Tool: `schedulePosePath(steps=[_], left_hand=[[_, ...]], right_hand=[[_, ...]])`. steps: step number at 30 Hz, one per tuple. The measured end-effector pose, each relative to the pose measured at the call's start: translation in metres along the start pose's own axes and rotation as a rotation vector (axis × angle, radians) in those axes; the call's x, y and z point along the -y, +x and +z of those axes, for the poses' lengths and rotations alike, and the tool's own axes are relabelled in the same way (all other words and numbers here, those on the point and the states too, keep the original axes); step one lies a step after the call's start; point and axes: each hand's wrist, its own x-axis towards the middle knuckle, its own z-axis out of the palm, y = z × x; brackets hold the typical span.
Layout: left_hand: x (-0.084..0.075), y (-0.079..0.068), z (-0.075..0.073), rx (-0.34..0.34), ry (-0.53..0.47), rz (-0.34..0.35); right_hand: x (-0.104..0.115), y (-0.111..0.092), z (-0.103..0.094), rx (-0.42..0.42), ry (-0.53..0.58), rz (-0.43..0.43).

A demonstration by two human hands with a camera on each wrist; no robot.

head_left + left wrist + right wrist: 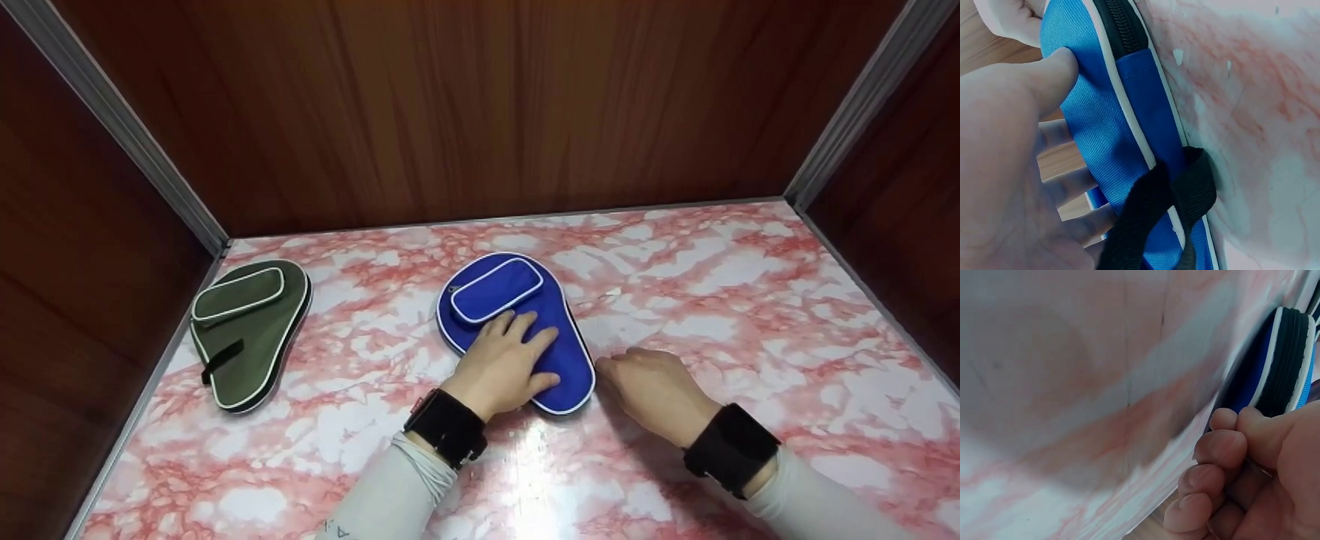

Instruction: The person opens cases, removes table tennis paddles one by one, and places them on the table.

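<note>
A blue table tennis paddle case [574, 375] with white piping and a small front pocket [499, 291] lies flat on the table, its narrow end toward me. My left hand [495, 367] rests on top with fingers spread below the pocket. In the left wrist view, a black strap loop [1199, 185] and part of the zipper [1120, 25] show along the case's side. At the right edge near the narrow end, my right hand [660, 394] pinches thumb and forefinger at the black zipper [1285, 354]. The pull itself is hidden by the fingertips.
An olive green paddle case [251, 341] with white piping and a short black strap [223, 361] lies at the left edge of the red-and-white marbled table [360, 450]. Dark wood panels [480, 112] with grey metal corner strips enclose the table's back and sides.
</note>
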Motion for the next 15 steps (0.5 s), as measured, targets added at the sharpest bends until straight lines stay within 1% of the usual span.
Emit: schedulePosePath(steps=[3,10,15], left_hand=[[0.000,0.000,0.000,-0.003,-0.001,-0.001],[0.000,0.000,0.000,-0.014,0.009,0.006],[0.001,0.000,0.000,-0.016,0.017,0.010]], right_hand=[[0.002,-0.004,-0.001,-0.008,-0.008,-0.004],[0.008,-0.010,-0.003,-0.029,0.015,-0.014],[0.013,-0.012,-0.004,0.015,0.021,0.005]])
